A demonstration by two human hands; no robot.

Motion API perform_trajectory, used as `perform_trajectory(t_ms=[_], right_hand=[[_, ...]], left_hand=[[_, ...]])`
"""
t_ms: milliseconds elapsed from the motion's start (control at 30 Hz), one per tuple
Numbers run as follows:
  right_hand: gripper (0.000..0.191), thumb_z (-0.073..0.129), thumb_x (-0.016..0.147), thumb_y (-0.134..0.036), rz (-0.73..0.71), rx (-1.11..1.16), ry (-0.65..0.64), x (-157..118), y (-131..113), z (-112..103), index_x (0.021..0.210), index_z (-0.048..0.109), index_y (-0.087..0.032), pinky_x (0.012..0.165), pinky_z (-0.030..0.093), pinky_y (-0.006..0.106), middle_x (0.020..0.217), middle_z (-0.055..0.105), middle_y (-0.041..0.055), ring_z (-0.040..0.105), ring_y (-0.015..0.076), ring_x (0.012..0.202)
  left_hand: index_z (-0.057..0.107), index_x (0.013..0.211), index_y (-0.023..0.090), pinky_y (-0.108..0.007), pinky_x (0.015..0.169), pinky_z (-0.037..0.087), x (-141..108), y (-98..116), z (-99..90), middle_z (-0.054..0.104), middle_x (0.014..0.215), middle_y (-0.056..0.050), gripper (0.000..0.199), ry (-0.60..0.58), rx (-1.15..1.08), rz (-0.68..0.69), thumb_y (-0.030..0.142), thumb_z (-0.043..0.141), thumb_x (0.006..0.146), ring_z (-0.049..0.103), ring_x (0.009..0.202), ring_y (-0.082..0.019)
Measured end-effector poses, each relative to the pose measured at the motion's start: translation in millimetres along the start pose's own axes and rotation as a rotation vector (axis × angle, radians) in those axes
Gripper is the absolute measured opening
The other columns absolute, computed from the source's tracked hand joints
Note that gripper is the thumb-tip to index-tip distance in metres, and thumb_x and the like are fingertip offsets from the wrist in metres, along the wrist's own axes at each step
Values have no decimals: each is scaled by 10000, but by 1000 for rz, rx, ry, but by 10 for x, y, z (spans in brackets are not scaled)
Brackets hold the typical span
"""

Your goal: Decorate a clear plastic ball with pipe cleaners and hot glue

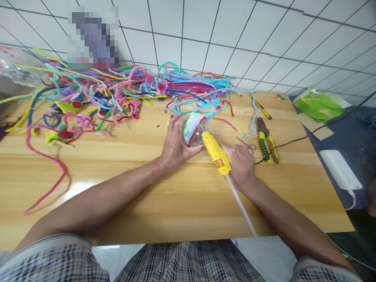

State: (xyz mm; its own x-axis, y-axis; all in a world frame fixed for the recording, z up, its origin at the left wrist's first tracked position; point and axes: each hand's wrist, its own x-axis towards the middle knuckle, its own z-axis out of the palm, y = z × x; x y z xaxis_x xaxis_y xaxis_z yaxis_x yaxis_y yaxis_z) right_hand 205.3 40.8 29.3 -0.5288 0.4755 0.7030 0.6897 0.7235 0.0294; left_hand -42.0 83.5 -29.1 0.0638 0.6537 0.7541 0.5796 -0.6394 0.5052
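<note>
My left hand (176, 139) is wrapped round a clear rounded plastic piece (197, 131), partly covered with bands of green, lilac, blue and red pipe cleaner. My right hand (241, 162) grips a yellow hot glue gun (216, 152). The gun's nozzle points at the clear plastic beside the red band; whether it touches cannot be made out. A long translucent glue stick (241, 205) sticks out of the gun's back end toward my body. My right fingers are partly hidden behind the gun.
Tangled pipe cleaners (188, 84) pile along the tiled wall. Pliers (267, 143) and a yellow cutter knife (263, 109) lie to the right. A black cord (305, 137) crosses the table's right edge. A long pink pipe cleaner (63, 168) lies at the left.
</note>
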Motion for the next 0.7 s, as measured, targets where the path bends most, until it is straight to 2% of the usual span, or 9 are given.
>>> perform_trajectory(t_ms=[200,333,433,533,700], right_hand=[[235,531,1131,-220,5,5,-26,-12,-2,1,1261,717,-160,742,495,380,852,758,55,694,239,764],[285,548,1117,-250,59,53,-27,-51,60,-33,1350,704,-197,759,556,391,928,823,68,754,256,798],[316,609,1093,-289,133,108,-94,-70,158,-101,1389,703,-230,771,613,405,1030,872,83,812,280,863],[306,686,1067,-345,175,155,-166,-82,265,-159,1358,723,-258,750,635,411,1059,881,86,832,293,883],[247,708,1077,-441,193,212,-169,-61,352,-226,1272,730,-291,714,628,400,983,850,60,818,282,831]], left_hand=[[358,1638,309,-578,1239,559,14,25,-12,610,1549,-150,1045,-26,47,15,467,1000,828,621,1479,-375],[349,1649,313,-600,1253,544,16,10,-14,609,1555,-152,1069,-28,39,25,490,1007,826,617,1482,-386],[334,1654,327,-632,1275,522,12,-9,-12,603,1568,-152,1124,-36,48,16,546,1027,796,611,1488,-400],[321,1662,333,-647,1295,501,3,-12,-5,588,1588,-157,1157,-45,50,-2,527,1044,779,598,1510,-412],[295,1673,326,-669,1304,489,-4,17,6,562,1611,-183,1203,-64,46,-10,493,1060,760,573,1544,-432]])
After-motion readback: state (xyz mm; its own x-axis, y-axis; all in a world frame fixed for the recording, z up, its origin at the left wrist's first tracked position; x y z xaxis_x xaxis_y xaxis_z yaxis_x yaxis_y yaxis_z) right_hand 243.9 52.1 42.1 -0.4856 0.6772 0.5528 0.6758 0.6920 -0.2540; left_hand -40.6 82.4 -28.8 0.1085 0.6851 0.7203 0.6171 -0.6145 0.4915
